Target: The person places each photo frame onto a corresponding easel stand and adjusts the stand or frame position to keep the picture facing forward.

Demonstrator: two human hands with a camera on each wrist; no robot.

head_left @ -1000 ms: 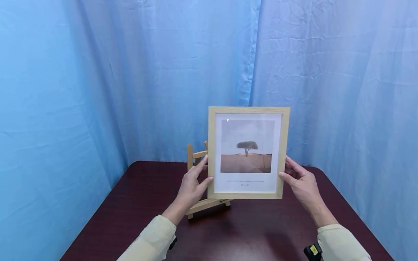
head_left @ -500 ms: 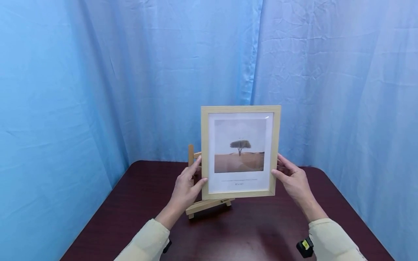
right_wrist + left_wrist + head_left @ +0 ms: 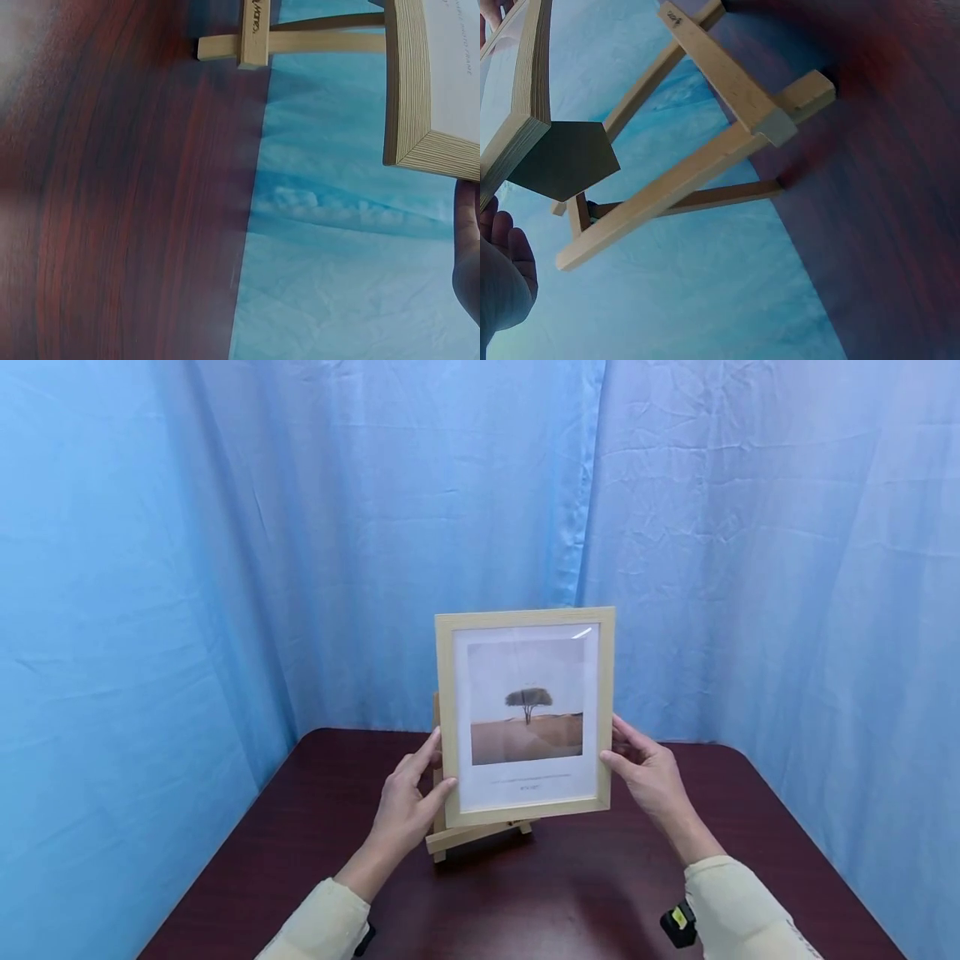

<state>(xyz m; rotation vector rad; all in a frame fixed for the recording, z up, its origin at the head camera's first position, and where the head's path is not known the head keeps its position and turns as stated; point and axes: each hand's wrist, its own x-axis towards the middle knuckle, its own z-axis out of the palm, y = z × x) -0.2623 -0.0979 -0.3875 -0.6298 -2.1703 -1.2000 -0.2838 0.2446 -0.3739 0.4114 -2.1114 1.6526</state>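
Note:
A picture frame (image 3: 527, 718) with a pale wooden border and a print of a lone tree is held upright, tilted slightly, in the head view. My left hand (image 3: 408, 800) grips its left edge low down, thumb in front and fingers behind. On the opposite edge, my right hand (image 3: 654, 781) pinches the border the same way. Behind the frame stands a small wooden easel (image 3: 480, 833), mostly hidden in the head view. The left wrist view shows the easel (image 3: 667, 187) with its ledge and legs, apart from the frame's corner (image 3: 532, 112).
The dark reddish-brown table (image 3: 300, 852) carries the easel near its middle. Blue curtains (image 3: 375, 527) hang close behind the table and along both sides. A small black device (image 3: 678, 924) is strapped at the right sleeve.
Both hands have carried the picture frame leftward, so it now covers more of the easel. It has also tilted a little and dropped slightly. The easel has stayed in place.

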